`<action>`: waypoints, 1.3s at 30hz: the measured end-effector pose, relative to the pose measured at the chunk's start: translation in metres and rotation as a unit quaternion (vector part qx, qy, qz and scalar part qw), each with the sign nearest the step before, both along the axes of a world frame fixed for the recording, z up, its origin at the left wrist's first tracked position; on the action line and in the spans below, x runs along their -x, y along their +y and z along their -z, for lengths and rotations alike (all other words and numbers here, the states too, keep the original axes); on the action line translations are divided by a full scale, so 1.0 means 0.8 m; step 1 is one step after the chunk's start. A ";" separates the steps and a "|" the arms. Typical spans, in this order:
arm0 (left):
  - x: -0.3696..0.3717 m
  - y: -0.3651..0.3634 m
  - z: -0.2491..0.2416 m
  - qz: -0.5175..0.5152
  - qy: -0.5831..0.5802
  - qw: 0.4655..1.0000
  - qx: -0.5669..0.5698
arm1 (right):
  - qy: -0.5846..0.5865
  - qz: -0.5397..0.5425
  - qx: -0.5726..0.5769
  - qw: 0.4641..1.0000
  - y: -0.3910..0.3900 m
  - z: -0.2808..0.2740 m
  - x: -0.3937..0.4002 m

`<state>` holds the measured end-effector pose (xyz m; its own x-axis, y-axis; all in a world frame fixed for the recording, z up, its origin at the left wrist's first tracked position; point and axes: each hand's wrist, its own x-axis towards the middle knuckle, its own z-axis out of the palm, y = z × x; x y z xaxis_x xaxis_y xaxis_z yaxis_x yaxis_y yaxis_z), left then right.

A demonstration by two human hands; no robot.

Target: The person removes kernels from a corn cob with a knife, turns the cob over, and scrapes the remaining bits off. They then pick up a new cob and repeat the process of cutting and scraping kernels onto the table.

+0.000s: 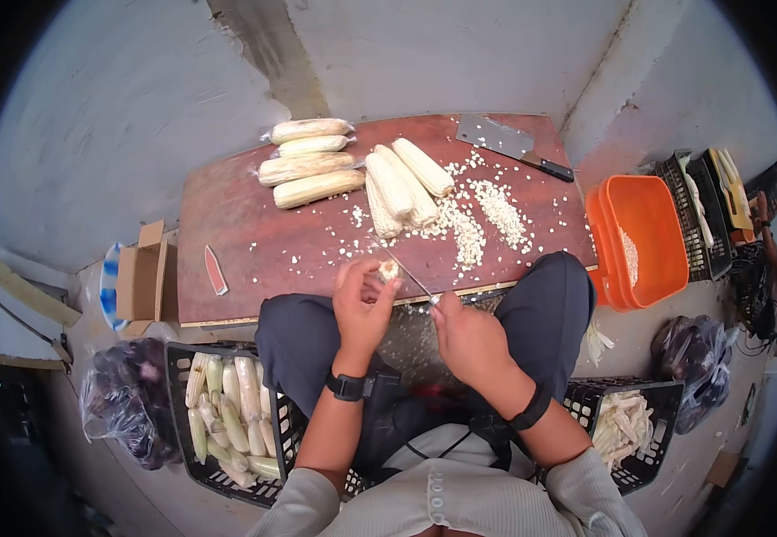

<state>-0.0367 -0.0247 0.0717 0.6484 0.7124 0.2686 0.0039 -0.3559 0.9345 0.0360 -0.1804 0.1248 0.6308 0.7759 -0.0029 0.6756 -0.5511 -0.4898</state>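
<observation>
A partly seen corn cob [389, 269] is showing its cut end by the middle of the near edge of the tabletop [281, 255], the left hand [363, 291] curling its fingers around it and the right hand [471, 336] closing in a fist on a thin knife [412, 277] whose blade is slanting beside it. Beyond, loose kernels [469, 237] are lying around bare ears [406, 183], while wrapped ears [312, 166] are resting left of these toward the far edge and a cleaver [500, 139] is lying by the far right corner.
</observation>
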 end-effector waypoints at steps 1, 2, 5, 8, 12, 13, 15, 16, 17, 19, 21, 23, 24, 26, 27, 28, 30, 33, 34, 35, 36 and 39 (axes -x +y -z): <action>0.000 -0.001 -0.002 -0.003 0.004 1.000 -0.003 | 0.008 -0.004 -0.003 1.000 0.001 0.000 -0.002; 0.000 -0.001 -0.006 -0.006 0.008 1.000 -0.006 | 0.016 -0.009 -0.006 1.000 0.001 0.000 -0.004; 0.000 0.002 -0.003 -0.007 0.006 1.000 -0.014 | 0.027 -0.025 0.007 0.999 0.002 -0.007 -0.010; -0.002 0.004 0.002 -0.010 0.002 1.000 -0.019 | 0.038 -0.024 0.006 0.999 0.004 -0.011 -0.011; -0.004 0.004 -0.008 0.003 0.020 0.991 -0.130 | 0.027 -0.031 -0.037 0.998 0.006 -0.009 -0.012; -0.005 0.004 -0.009 0.002 0.021 0.990 -0.137 | 0.032 -0.032 -0.046 0.998 0.007 -0.013 -0.014; -0.006 0.004 -0.010 -0.001 0.022 0.989 -0.149 | 0.035 -0.035 -0.050 0.998 0.008 -0.009 -0.015; -0.006 0.003 -0.008 0.002 0.020 0.988 -0.151 | 0.033 -0.036 -0.046 0.998 0.009 -0.004 -0.014; -0.008 0.003 -0.007 0.003 0.017 0.988 -0.152 | 0.031 -0.038 -0.043 0.998 0.010 0.000 -0.015; -0.006 0.004 -0.006 0.008 0.023 0.988 -0.149 | 0.029 -0.041 -0.037 0.998 0.014 0.003 -0.015; -0.003 0.006 -0.004 0.013 0.038 0.989 -0.143 | 0.038 -0.044 -0.032 0.998 0.021 0.003 -0.017; -0.005 0.007 -0.002 0.000 0.036 0.990 -0.140 | 0.056 -0.046 -0.028 0.997 0.029 0.001 -0.020; -0.006 0.007 -0.003 -0.007 0.034 0.990 -0.139 | 0.067 -0.040 -0.027 0.997 0.033 0.002 -0.021; -0.007 -0.004 -0.009 0.019 0.031 0.988 -0.152 | 0.087 -0.029 -0.024 0.996 0.042 0.007 -0.025; -0.007 -0.008 -0.012 0.032 0.029 0.986 -0.160 | 0.092 -0.040 -0.034 0.994 0.045 0.009 -0.029; -0.007 -0.005 -0.009 0.021 0.025 0.987 -0.154 | 0.097 -0.050 -0.044 0.993 0.047 0.011 -0.035; -0.007 0.001 0.006 -0.001 0.016 0.990 -0.143 | 0.104 -0.058 -0.051 0.992 0.052 0.017 -0.039; -0.009 0.003 0.007 -0.022 0.008 0.993 -0.112 | 0.134 -0.040 -0.064 0.988 0.061 0.025 -0.038; -0.008 0.004 0.007 -0.021 0.011 0.993 -0.115 | 0.159 -0.026 -0.079 0.984 0.062 0.025 -0.035; -0.006 0.005 0.007 -0.021 0.015 0.993 -0.118 | 0.184 -0.013 -0.094 0.978 0.064 0.026 -0.033; -0.005 0.005 0.008 -0.022 0.020 0.992 -0.120 | 0.197 -0.007 -0.130 0.972 0.063 0.030 -0.031; -0.002 0.005 0.015 -0.034 -0.022 0.997 -0.068 | 0.231 0.031 -0.195 0.953 0.053 0.038 -0.023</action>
<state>-0.0350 -0.0209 0.0598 0.5848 0.7102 0.3920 -0.0069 -0.4789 0.8779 0.0544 -0.1377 0.0942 0.6764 0.7364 -0.0099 0.3103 -0.2972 -0.9030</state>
